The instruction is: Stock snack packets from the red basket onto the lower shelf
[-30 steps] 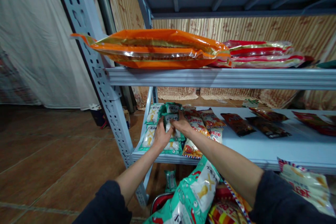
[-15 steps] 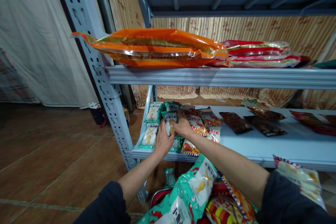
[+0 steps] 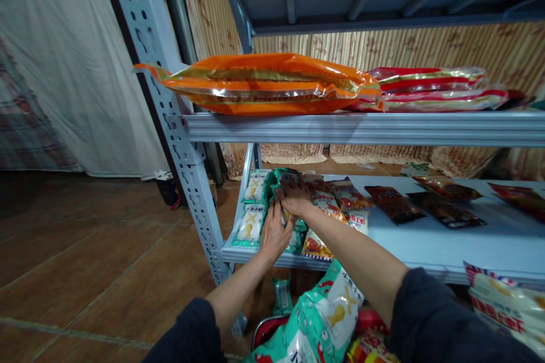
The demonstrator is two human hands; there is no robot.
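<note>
A teal-and-white snack packet point(image 3: 286, 179) lies among similar packets point(image 3: 251, 224) at the left end of the lower steel shelf point(image 3: 443, 244). The left hand point(image 3: 276, 232) and right hand point(image 3: 296, 199) curl against it; whether either grips it is hard to tell.

Small teal-and-white snack packets point(image 3: 251, 225), overlapped in rows, some partly under the hands point(image 3: 276, 232).

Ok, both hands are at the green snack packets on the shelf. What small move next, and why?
Probably press the packet under the hands flat into its row. The left hand and right hand meet over the green-and-white packets, which look bunched there, right beside the red-and-white packets.
</note>
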